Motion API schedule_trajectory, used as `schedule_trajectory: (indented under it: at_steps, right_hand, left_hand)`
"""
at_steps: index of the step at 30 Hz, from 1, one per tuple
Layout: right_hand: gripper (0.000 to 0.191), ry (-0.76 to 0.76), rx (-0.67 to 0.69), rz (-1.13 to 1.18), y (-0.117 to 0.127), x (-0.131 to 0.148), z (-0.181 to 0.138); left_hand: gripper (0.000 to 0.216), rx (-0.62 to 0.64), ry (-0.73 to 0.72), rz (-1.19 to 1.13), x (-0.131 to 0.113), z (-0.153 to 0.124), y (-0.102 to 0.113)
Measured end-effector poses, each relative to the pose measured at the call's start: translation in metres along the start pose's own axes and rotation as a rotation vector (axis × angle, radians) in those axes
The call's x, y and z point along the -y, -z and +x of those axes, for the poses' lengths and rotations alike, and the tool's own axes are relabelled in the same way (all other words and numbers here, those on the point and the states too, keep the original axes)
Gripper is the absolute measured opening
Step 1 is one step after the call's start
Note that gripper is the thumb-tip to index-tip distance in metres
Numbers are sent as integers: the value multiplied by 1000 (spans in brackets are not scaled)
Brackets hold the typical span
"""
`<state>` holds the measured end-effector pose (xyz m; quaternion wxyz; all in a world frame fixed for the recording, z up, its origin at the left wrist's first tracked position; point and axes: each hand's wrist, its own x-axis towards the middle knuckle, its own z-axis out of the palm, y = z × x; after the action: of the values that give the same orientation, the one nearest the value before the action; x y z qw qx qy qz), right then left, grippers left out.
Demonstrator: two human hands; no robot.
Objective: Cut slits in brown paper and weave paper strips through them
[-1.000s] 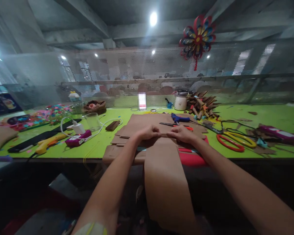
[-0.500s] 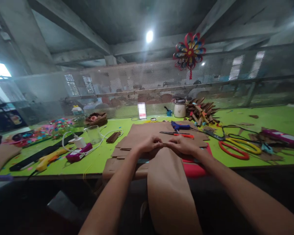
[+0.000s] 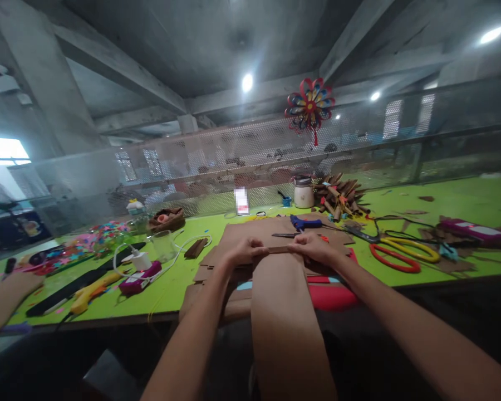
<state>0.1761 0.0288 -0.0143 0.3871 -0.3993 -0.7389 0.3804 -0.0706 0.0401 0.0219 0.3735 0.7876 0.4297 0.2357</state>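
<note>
A long brown paper strip [image 3: 286, 317] hangs from the green table's [image 3: 455, 195] near edge down toward me. My left hand [image 3: 242, 253] and my right hand [image 3: 313, 248] both pinch its top end, fingers closed on a rolled or folded edge between them. Under my hands lies a stack of brown cardboard sheets [image 3: 250, 234]. A blue glue gun [image 3: 303, 223] and a pair of small scissors [image 3: 290, 235] rest just beyond my fingers.
Red and yellow scissors [image 3: 401, 257] lie at the right, a pile of brown rolls [image 3: 338, 195] and a white jar [image 3: 304, 193] at the back. A yellow glue gun [image 3: 89, 285], charger, cables and a glass [image 3: 163, 245] sit left. Another person's hand [image 3: 12, 287] rests at the far left.
The view has tilted upward, so the table sits lower in the picture. My hands have moved slightly apart along the strip's top edge, still pinching it.
</note>
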Motion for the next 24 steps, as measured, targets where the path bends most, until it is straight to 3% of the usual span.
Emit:
schedule_trajectory:
  at_steps: [9,15,18,21,24]
  right_hand:
    - [38,-23,-51,301,2,7,-4]
    - [49,-3,90,721,4,28,-14]
    - [59,39,213,651,6,40,-15]
    - [47,93,298,509,8,50,-10]
    - [37,184,287,420,7,58,-2]
  left_hand:
    - [33,44,6,-192,-5,-12,-1]
    - [41,31,7,-382,-7,-19,-1]
    - [40,78,-5,-499,-9,-19,-3]
    - [39,136,-36,-600,-13,-16,-9]
    - [40,195,-32,-658,-14,-15,-19]
